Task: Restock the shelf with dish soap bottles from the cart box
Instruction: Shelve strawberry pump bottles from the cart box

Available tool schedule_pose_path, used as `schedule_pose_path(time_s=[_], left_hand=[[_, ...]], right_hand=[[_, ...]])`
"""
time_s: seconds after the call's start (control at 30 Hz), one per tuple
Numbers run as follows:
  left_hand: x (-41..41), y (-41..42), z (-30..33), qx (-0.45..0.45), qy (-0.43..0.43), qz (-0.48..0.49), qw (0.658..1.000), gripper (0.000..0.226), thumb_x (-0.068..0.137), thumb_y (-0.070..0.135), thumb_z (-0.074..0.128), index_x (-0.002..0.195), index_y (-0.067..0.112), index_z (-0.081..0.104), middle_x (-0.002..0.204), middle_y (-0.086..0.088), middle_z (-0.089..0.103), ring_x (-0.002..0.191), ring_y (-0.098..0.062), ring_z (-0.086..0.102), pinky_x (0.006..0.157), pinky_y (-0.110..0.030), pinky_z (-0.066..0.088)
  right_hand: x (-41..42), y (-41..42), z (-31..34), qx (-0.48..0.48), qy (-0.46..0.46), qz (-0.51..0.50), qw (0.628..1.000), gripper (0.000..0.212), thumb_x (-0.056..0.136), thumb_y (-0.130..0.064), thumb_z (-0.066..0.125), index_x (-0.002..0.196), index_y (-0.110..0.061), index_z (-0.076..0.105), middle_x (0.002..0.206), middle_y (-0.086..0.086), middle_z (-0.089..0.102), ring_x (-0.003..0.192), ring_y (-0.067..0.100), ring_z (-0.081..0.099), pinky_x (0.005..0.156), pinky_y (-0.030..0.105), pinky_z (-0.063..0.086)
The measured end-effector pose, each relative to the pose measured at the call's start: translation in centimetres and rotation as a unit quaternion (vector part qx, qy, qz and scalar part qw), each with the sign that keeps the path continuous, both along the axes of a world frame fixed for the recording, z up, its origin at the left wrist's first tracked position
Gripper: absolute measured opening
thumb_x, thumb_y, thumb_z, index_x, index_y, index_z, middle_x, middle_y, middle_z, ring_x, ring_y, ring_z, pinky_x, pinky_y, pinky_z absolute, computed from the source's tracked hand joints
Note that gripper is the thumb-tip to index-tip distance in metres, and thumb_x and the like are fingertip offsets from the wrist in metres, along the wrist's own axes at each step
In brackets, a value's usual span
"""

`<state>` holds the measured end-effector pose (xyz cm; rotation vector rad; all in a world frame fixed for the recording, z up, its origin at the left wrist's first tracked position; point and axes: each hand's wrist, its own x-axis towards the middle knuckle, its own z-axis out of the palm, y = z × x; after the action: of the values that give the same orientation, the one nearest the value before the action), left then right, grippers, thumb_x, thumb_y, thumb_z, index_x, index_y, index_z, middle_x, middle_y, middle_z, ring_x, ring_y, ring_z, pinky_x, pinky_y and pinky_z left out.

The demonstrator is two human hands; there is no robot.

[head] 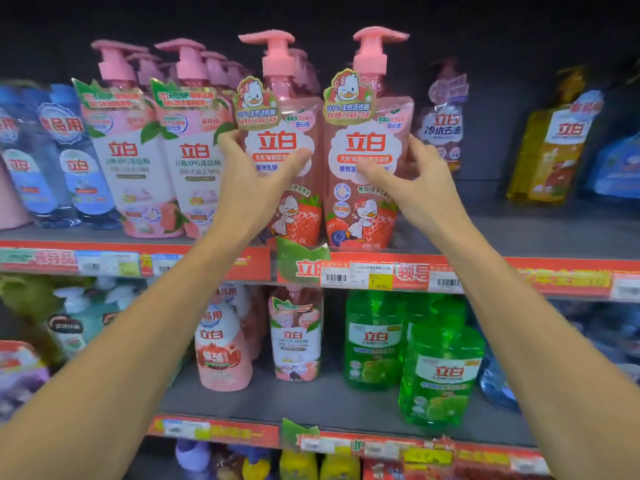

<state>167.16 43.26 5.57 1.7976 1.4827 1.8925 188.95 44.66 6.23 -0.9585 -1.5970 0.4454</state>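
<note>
1. Left hand (pixel 254 174) is clamped on the left bottle (pixel 282 161), thumb across the front label and fingers wrapped round its outer side; right hand (pixel 410 178) is clamped the same way on the right bottle (pixel 369 157), thumb on the label, fingers (pixel 417 147) behind its outer edge.
2. Both bottles stand upright at the front edge of the shelf (pixel 519 237), long axis vertical, pumps (pixel 266 38) up; they sit side by side between the two hands, just touching or nearly so; I cannot tell whether their bases rest fully on the shelf or are held a little off it.
3. Beyond the hands, deeper in, more pink pumps show behind the left bottle; the lane behind the right bottle is hidden by the bottle itself.
4. Outside the left hand stand peach bottles (pixel 138 161), close beside it; outside the right hand is a gap, with one darker bottle (pixel 443 123) set back.
5. Judgement: placing is nearly done; the move turns on pushing straight away from the hands, each hand serving its own bottle, keeping them upright; the risk is a tall bottle tipping or nudging the peach row.
6. The cart box is out of view.
</note>
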Motion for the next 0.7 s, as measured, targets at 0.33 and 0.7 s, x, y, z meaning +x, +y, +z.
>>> schedule_pose_path(time_s=[0.33, 0.7], left_hand=[[0.3, -1.5, -1.6, -0.052, 0.156, 0.161, 0.973, 0.118, 0.069, 0.067, 0.074, 0.152, 0.006, 0.015, 0.146, -0.012, 0.045, 0.133, -0.03, 0.045, 0.104, -0.051, 0.042], [1.1, -1.3, -2.4, -0.055, 0.099, 0.125, 0.986, 0.116, 0.063, 0.078, 0.062, 0.152, 0.02, 0.014, 0.143, -0.001, 0.051, 0.13, -0.023, 0.05, 0.103, -0.052, 0.044]], right_hand=[[-1.8, -2.3, -1.1, 0.023, -0.12, -0.124, 0.985, 0.098, 0.07, -0.058, 0.08, 0.143, -0.009, 0.037, 0.136, 0.005, 0.058, 0.127, 0.025, 0.052, 0.103, 0.041, 0.043], [-2.4, -1.7, -1.8, 0.025, -0.111, -0.14, 0.984, 0.098, 0.072, -0.054, 0.081, 0.144, -0.007, 0.033, 0.137, 0.008, 0.057, 0.126, 0.029, 0.054, 0.1, 0.044, 0.046]])
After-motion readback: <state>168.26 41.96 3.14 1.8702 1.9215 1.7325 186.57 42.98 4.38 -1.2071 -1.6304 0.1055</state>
